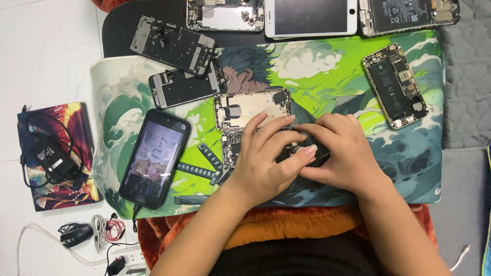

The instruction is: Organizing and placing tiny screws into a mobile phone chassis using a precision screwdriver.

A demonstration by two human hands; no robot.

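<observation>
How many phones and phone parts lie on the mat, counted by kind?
Opened phone bodies with the insides showing: 5, for example one at the right and one under the left hand and right hand
Dark inner frames or plates: 2
White screen panel: 1
Whole phone with lit screen: 1
Total: 9

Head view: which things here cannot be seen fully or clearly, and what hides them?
- Opened phone under both hands: the left hand and right hand cover most of it.
- Small dark part at the fingers: too small and too covered to identify.
- Three devices at the top, such as the white-fronted phone: cut off by the top edge.
- Lit phone screen: its picture is too small to read.
</observation>
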